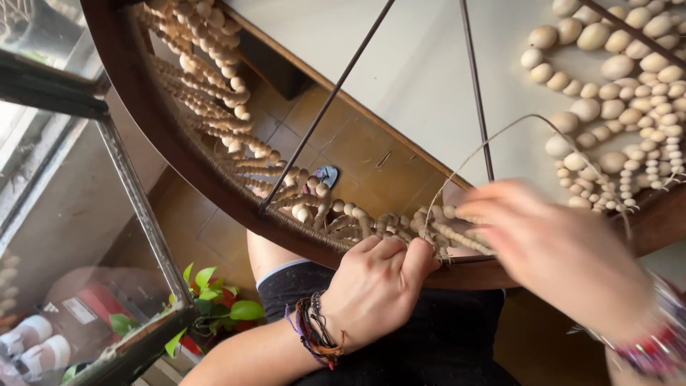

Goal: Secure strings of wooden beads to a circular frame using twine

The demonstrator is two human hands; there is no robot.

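The left hand (375,286) presses its fingers together on the dark curved wooden hoop (179,154). Just right, the blurred right hand (561,254) (grip unclear) draws thin tan cord (500,132) arcing upward from the strung pale wooden beads (457,236).

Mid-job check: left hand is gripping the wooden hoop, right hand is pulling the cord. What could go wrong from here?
1. The long cord loop arcs past the thin metal rods and could snag on one.
2. The right hand is blurred with motion; a hard tug might disturb the bead strands beside it.
3. The hoop seems steadied only by the left hand, so it could tilt.
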